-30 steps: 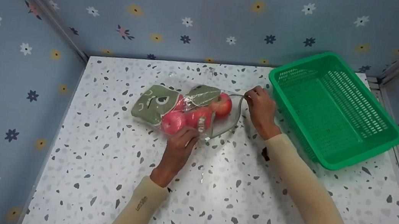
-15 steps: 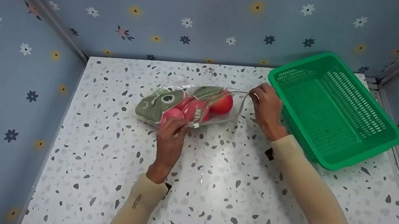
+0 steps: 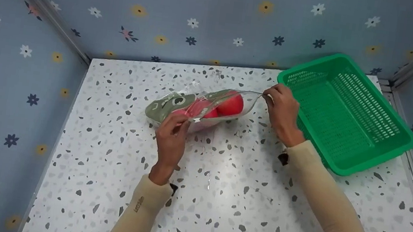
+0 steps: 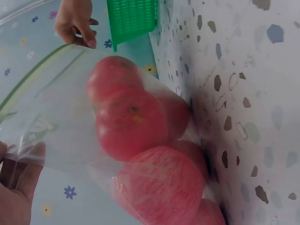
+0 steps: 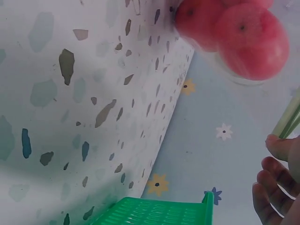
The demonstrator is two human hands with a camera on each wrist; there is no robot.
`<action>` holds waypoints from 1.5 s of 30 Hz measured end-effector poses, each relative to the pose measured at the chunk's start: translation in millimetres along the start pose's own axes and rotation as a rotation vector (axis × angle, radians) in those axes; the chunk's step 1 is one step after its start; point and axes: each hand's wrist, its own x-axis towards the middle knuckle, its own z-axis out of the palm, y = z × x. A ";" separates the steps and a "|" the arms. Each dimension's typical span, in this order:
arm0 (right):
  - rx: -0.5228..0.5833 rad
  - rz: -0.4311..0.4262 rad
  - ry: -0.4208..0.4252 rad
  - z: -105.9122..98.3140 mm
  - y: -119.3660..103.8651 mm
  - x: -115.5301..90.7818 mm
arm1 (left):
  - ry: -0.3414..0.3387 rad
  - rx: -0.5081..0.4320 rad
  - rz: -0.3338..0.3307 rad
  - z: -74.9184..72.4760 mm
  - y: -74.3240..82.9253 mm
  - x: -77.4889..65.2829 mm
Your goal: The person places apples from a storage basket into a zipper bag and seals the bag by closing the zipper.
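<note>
A clear zip bag with a green cartoon face lies on the speckled table and holds several red apples. My left hand pinches the near edge of its mouth, beside a small white zip slider. At the opposite corner of the mouth, my right hand pinches the rim between thumb and fingers. The mouth gapes between both hands, and its edge is lifted off the table. In the left wrist view, apples press together low in the bag. The right wrist view catches the greenish zip strip at my right fingertips.
A green plastic basket with slotted sides stands at the back right, just beyond my right hand. Blue flowered panels wall in the back and both sides of the speckled table.
My left hand has shifted left and away from me along the bag's edge, lifting it. My right hand has drawn its corner right and back, and the mouth has spread wider.
</note>
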 end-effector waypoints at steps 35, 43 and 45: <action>0.046 0.040 0.059 -61.6 -8.4 0.8 | 0.083 -0.145 0.023 5.2 20.3 35.3; 0.064 -0.014 0.088 -78.0 -10.1 1.6 | 0.087 -0.153 0.026 3.8 27.3 42.9; 0.064 -0.012 0.089 -81.7 -11.4 2.0 | 0.089 -0.158 0.031 3.7 28.7 44.7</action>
